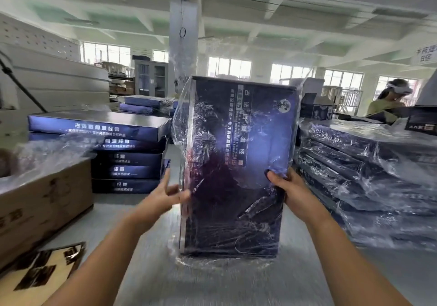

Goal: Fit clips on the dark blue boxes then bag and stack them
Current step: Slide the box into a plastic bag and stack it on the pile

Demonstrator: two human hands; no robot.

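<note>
Worktable [236, 282]: bagged box [236, 164] is stood upright, gripped by right hand [292, 188]; left hand [163, 195], fingers spread, should smooth the bag.

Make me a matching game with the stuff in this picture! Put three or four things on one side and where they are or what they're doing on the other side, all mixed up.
Things:
1. upright dark blue box
2. bare box stack
3. bagged box stack
4. cardboard carton

States or places:
A. far left, brown, plastic bags on top
B. standing on end in a clear bag, held by both hands
C. right side, boxes wrapped in plastic
D. left of centre, boxes not wrapped

Pairs: 1-B, 2-D, 3-C, 4-A

The right hand grips the box's edge; the left hand touches the other side.
</note>
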